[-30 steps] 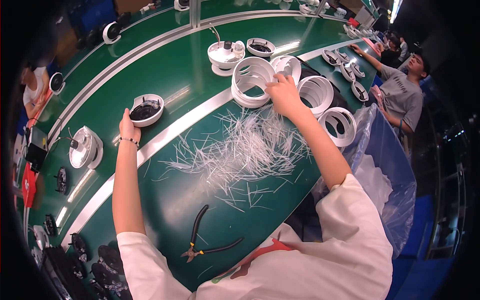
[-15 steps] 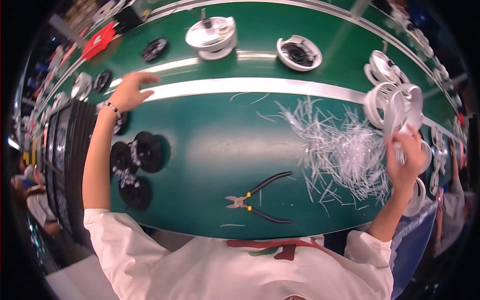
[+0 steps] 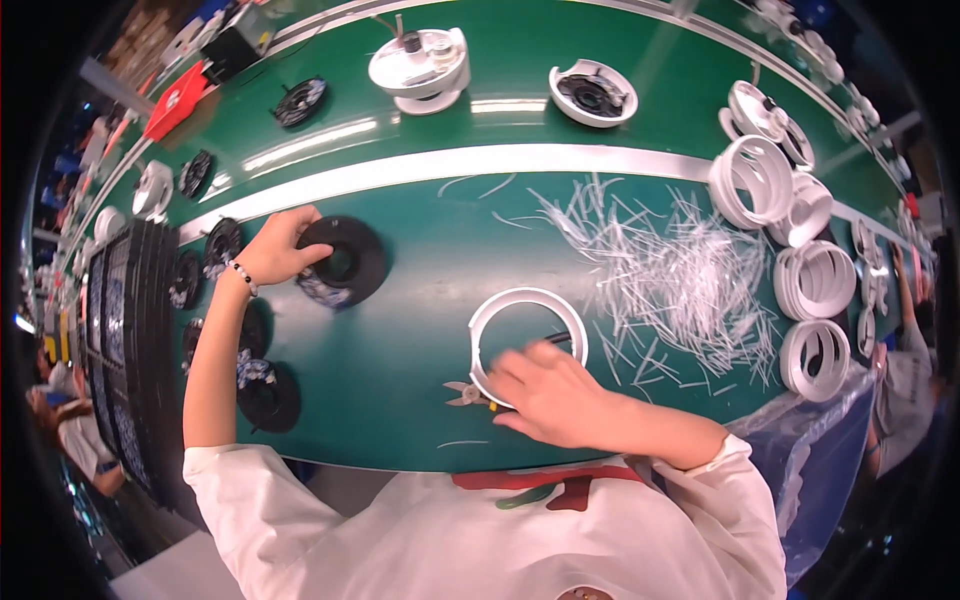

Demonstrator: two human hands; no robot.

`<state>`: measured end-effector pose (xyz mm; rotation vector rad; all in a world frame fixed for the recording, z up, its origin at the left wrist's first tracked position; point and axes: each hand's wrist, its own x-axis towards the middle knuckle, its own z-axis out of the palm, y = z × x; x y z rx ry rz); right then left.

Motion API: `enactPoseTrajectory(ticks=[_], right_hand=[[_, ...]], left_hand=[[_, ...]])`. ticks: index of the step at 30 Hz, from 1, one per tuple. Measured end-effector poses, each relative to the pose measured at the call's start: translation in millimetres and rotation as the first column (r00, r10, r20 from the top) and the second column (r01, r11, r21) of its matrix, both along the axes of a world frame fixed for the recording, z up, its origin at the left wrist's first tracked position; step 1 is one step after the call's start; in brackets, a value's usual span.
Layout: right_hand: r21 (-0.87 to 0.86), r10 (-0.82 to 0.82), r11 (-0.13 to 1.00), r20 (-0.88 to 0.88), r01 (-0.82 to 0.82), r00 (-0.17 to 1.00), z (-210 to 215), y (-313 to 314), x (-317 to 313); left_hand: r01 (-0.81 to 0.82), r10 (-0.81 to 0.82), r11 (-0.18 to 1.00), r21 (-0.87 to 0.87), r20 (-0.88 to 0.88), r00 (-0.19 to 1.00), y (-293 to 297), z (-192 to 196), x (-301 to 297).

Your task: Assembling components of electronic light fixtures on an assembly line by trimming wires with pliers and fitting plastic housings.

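Observation:
My left hand (image 3: 283, 246) holds a black disc (image 3: 362, 250) with a centre hole, its thumb across the face; blue-and-white wiring hangs at the disc's lower edge. At the front middle of the bench, a white plastic ring (image 3: 528, 296) lies over the diagonal cutters (image 3: 466, 393). The cutters' jaws show left of the ring, and part of a black handle shows inside it. My right hand (image 3: 565, 400) is over the ring's lower rim and the cutters; its fingers are smeared by motion, so its grip is unclear.
Cut white strips (image 3: 690, 280) are heaped right of centre. Stacked white rings (image 3: 815, 280) line the right edge. More black discs (image 3: 268, 395) lie at left, beside stacked black trays (image 3: 135, 340). Beyond the white rail (image 3: 450, 165) stand a white housing (image 3: 420, 65) and a red bin (image 3: 176, 102).
My left hand came nearer and took hold of a black disc. My right hand moved left from the ring stacks to the cutters, where a white ring now lies.

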<state>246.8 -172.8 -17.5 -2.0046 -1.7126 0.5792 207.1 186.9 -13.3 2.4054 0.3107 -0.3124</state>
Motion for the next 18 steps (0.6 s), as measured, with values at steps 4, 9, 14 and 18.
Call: enactPoseTrajectory(ticks=[4,9,14,18], right_hand=[[-0.143,-0.061,0.987,0.083,0.072,0.995,5,6,31],[-0.182,-0.042,0.982,0.05,0.05,0.998,1,-7,38],[-0.133,-0.012,0.991,-0.006,0.011,1.0,-6,-11,43],[-0.047,-0.145,0.989,-0.052,0.143,0.988,4,-23,46]], left_hand=[[0.067,-0.009,0.961,-0.267,0.214,0.977,-37,-13,40],[0.04,0.134,0.84,-0.541,0.277,0.951,-93,-7,83],[-0.053,0.333,0.487,-0.872,0.129,0.934,-108,0,93],[0.07,0.337,0.435,-0.898,0.235,0.912,-129,-7,102]])
